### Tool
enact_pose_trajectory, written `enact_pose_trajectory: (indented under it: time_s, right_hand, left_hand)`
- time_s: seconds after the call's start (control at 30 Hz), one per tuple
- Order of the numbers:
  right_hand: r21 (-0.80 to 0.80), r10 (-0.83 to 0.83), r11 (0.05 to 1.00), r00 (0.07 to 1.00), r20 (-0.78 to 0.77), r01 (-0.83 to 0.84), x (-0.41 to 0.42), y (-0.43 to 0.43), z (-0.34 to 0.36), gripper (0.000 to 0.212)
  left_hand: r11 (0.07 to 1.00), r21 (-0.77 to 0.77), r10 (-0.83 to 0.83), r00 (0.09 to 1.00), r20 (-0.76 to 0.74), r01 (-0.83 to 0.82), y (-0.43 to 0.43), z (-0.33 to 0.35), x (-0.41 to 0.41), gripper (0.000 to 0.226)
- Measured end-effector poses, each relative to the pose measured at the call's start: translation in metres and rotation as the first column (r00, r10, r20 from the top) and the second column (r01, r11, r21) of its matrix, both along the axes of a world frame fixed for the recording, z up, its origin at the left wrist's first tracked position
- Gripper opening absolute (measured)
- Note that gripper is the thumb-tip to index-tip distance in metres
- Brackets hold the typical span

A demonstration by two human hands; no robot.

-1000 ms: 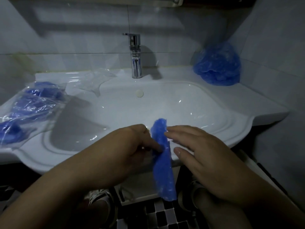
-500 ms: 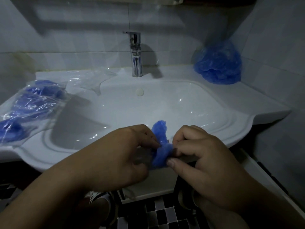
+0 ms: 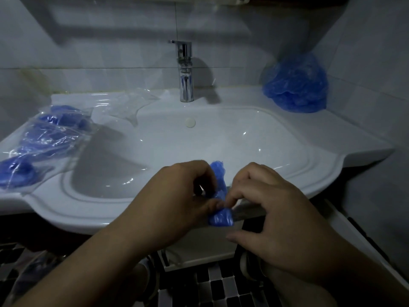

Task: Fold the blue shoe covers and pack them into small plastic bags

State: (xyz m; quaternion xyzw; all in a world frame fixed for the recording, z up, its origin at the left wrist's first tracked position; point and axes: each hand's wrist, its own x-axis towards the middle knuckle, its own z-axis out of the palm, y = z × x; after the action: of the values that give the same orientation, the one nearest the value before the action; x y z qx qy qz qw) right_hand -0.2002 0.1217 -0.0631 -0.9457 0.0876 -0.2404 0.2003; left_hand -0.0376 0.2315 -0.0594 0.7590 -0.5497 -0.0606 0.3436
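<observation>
A blue shoe cover [image 3: 219, 197], bunched into a short strip, is held between both hands over the front rim of the white sink [image 3: 321, 173]. My left hand [image 3: 177, 202] pinches it from the left with curled fingers. From the right, my right hand [image 3: 270, 209] pinches its middle with fingertips. A pile of loose blue shoe covers [image 3: 295, 85] lies at the back right corner. Small plastic bags holding blue covers [image 3: 44, 140] lie on the left ledge. Empty clear bags [image 3: 130, 103] lie behind them near the tap.
A chrome tap [image 3: 185, 72] stands at the back centre of the basin. Tiled walls close in behind and on the right. Below the sink is a black-and-white checked floor [image 3: 221, 284] and a white box edge.
The long hanging shoe cover has been folded up into a short bunch. My right hand went from open fingers beside it to pinching it; both hands stayed in front of the sink.
</observation>
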Motion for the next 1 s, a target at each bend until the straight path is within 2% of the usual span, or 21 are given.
enact_pose_trajectory:
  time_s: [0.1,0.23,0.3,0.47,0.57,0.67,0.7,0.77,0.83,0.93,1.0]
  right_hand:
    - [-0.054,-0.019,0.998,0.999,0.026,0.02,0.004,-0.002,-0.006,0.025]
    - [0.025,-0.036,0.999,0.999,0.036,0.035,0.006,-0.004,-0.008,0.004]
    - [0.073,-0.017,0.997,1.0,0.021,0.016,0.005,-0.004,-0.006,0.001]
    - [0.176,-0.019,0.984,0.998,0.065,0.007,0.011,-0.003,-0.007,0.014]
    - [0.209,-0.111,0.973,0.991,0.079,0.093,0.015,-0.003,-0.01,0.009]
    - [0.207,-0.185,0.965,0.979,0.086,0.164,0.017,-0.002,-0.012,0.027]
    - [0.205,-0.192,0.964,0.977,0.097,0.169,0.017,-0.002,-0.012,0.03]
    - [0.192,-0.164,0.971,0.981,0.109,0.141,0.017,-0.001,-0.011,0.02]
    - [0.185,-0.132,0.976,0.988,0.077,0.116,0.015,-0.002,-0.009,0.011]
    - [0.144,-0.097,0.985,0.995,-0.012,0.097,0.011,-0.007,-0.007,0.03]
    - [0.097,-0.08,0.992,0.996,-0.043,0.084,0.011,-0.01,-0.007,0.027]
  left_hand:
    - [1.0,0.006,0.011,1.0,-0.003,-0.011,-0.001,0.0,-0.001,0.015]
    - [0.998,0.047,-0.046,0.999,0.023,0.044,0.002,0.003,0.004,0.005]
    - [0.99,0.08,-0.12,0.993,0.014,0.118,0.007,0.007,0.007,0.011]
    - [0.968,0.099,-0.218,0.969,-0.119,0.23,0.014,0.018,0.008,0.021]
    - [0.985,0.073,-0.147,0.984,-0.099,0.155,0.008,0.016,0.006,0.02]
    - [0.998,0.041,-0.052,0.993,-0.103,0.056,0.001,0.01,0.004,0.007]
    - [0.999,0.036,-0.033,0.994,-0.104,0.036,0.0,0.009,0.003,0.011]
    - [0.998,0.05,-0.02,0.995,-0.102,0.026,-0.001,0.008,0.003,0.017]
    - [0.997,0.071,-0.015,0.997,-0.081,0.021,0.0,0.008,0.002,0.013]
    - [0.996,0.089,0.016,0.998,-0.062,-0.01,0.0,0.008,0.0,0.011]
    - [0.996,0.086,0.027,0.999,-0.031,-0.024,0.0,0.007,0.0,0.009]
